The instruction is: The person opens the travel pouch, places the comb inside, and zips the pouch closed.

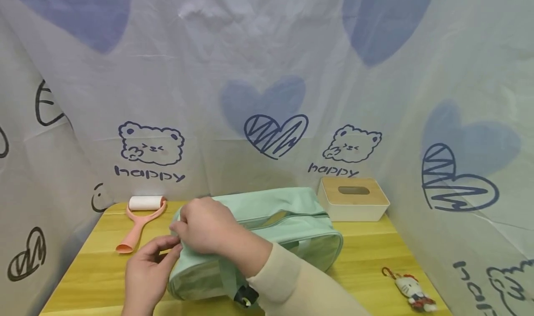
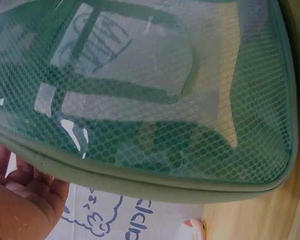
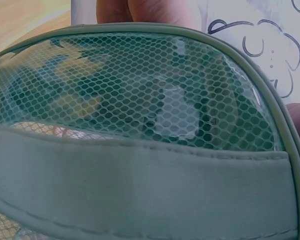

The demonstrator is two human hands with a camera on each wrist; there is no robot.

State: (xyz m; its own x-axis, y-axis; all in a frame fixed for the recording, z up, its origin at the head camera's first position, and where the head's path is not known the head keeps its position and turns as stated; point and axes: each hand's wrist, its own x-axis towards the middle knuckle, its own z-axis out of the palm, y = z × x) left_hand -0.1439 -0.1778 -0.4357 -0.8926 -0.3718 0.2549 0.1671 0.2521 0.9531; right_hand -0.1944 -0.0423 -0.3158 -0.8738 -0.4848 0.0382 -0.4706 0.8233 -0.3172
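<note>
A mint-green zip bag [image 1: 271,200] with clear, mesh-patterned sides lies lengthwise across the wooden table. Its top zipper gapes toward the right end. Over the bag's left end my right hand [image 1: 210,225] reaches across, fingers curled and pinching at the top edge; the exact part held is hidden. Just below it, my left hand [image 1: 146,272] pinches the same end of the bag between thumb and fingers. In the left wrist view the left hand [image 2: 27,200] shows curled fingers beside the bag's piped rim [image 2: 140,185]. The bag's mesh side [image 3: 135,90] fills much of the right wrist view.
A pink-handled lint roller [image 1: 139,221] lies at the back left. Behind the bag's right end stands a tissue box [image 1: 354,205] with a wooden lid. A small white cat doll [image 1: 413,290] lies at the front right. Printed curtains surround the table.
</note>
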